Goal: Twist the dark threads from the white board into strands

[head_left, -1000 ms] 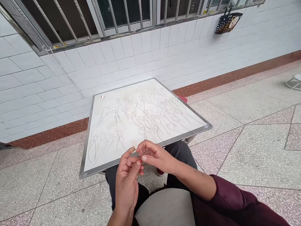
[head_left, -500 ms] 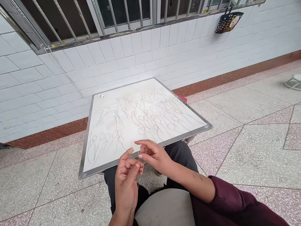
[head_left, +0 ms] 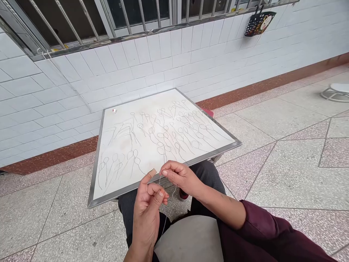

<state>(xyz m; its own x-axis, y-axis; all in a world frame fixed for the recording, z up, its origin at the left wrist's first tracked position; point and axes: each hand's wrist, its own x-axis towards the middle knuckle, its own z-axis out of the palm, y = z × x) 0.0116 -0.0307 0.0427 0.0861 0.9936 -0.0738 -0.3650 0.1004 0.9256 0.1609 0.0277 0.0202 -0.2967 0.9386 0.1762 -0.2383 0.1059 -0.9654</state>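
A thin pale string [head_left: 160, 181] runs between my two hands above the near edge of the board. My left hand [head_left: 148, 203] pinches it between thumb and fingers, its index finger raised with a tan band round the tip. Just to the right and higher, my right hand [head_left: 182, 178] pinches the string between thumb and index finger, and a loose end hangs below that hand. More string trails down over my lap. On the white board [head_left: 148, 160] with a grey metal rim lie many thin dark looped strings [head_left: 160, 149], in rows.
A small red and white object [head_left: 114, 111] sits at the board's far left corner. Behind stands a white tiled wall [head_left: 131, 80] with a barred window; a black basket [head_left: 260, 23] hangs there. A white stool [head_left: 338, 91] stands far right, a red one [head_left: 208, 112] behind the board.
My right hand has drawn slightly up and away from my left, its thumb and index finger now closed together. A stretch of string shows between the hands. The view has shifted slightly.
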